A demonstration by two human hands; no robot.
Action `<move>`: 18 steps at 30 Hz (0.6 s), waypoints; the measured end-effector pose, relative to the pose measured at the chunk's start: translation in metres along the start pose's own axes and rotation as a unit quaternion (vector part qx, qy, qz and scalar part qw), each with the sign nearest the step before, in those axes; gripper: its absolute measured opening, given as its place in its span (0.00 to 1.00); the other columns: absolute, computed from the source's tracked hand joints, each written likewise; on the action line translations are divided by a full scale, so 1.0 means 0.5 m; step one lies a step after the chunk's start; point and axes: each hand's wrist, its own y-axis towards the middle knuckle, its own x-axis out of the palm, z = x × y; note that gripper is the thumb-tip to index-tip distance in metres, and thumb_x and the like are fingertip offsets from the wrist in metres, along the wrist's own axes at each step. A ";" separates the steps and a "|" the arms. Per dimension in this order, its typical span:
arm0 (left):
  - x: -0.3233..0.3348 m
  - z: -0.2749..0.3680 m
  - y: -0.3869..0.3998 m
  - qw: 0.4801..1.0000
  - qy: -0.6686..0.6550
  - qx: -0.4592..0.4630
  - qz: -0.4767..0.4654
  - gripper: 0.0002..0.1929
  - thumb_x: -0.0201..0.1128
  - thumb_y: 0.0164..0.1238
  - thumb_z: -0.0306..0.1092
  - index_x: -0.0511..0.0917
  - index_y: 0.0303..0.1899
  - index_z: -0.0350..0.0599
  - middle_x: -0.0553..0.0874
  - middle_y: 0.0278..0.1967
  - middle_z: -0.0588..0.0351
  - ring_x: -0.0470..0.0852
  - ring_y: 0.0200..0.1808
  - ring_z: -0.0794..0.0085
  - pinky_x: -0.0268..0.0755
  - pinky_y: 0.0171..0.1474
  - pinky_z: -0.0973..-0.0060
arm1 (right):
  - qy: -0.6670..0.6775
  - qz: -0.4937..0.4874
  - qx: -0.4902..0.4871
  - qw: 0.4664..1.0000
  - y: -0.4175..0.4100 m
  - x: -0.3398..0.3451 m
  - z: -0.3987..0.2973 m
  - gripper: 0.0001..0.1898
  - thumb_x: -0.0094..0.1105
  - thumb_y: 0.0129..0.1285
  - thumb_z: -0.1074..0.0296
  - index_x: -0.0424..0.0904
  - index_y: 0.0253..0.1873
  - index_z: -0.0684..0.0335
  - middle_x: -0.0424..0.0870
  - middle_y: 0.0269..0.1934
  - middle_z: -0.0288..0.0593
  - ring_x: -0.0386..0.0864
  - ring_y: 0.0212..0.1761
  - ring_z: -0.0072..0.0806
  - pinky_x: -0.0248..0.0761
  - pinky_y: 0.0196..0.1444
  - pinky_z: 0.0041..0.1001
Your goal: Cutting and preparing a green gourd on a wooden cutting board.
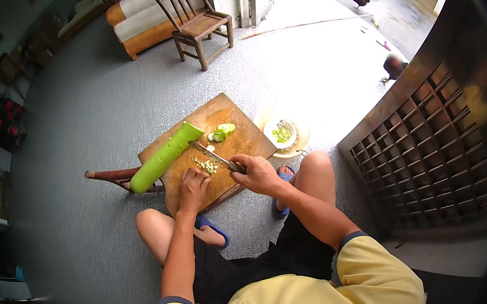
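Note:
My right hand grips the dark handle of a kitchen knife. The blade reaches up and left over a wooden cutting board, its tip close to a large green gourd. With fingers bent, my left hand rests on the near part of the board, beside small pale chopped bits. Whether anything sits under those fingers is hidden. Sliced green-edged rounds lie beyond the blade. The gourd has one cut end and overhangs the board's left edge.
Right of the board, a white bowl of chopped green pieces stands in a wider pale basin. A wooden chair is ahead. A lattice wooden panel rises at my right. Two dark chickens are near the bright doorway.

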 end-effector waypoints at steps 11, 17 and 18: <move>-0.003 0.024 -0.030 0.993 0.039 -0.109 0.037 0.17 0.75 0.56 0.29 0.85 0.49 0.39 0.84 0.42 0.45 0.82 0.48 0.47 0.76 0.52 0.55 | -0.057 -0.056 -0.047 0.996 -0.002 0.037 0.002 0.20 0.66 0.64 0.56 0.82 0.59 0.53 0.90 0.41 0.52 0.88 0.44 0.51 0.81 0.46 0.45; -0.023 0.022 -0.045 0.994 0.046 -0.097 0.028 0.16 0.74 0.55 0.28 0.86 0.47 0.41 0.85 0.44 0.46 0.83 0.49 0.45 0.77 0.52 0.54 | -0.072 -0.060 -0.066 0.993 -0.008 0.045 -0.007 0.19 0.67 0.64 0.57 0.83 0.57 0.57 0.90 0.41 0.53 0.88 0.44 0.51 0.81 0.46 0.45; -0.017 0.020 -0.044 0.995 0.047 -0.089 0.027 0.15 0.74 0.56 0.28 0.86 0.46 0.41 0.85 0.44 0.45 0.83 0.49 0.44 0.77 0.52 0.54 | -0.079 -0.054 -0.075 0.993 -0.010 0.048 -0.006 0.19 0.68 0.64 0.59 0.84 0.56 0.60 0.90 0.41 0.54 0.88 0.43 0.52 0.81 0.46 0.44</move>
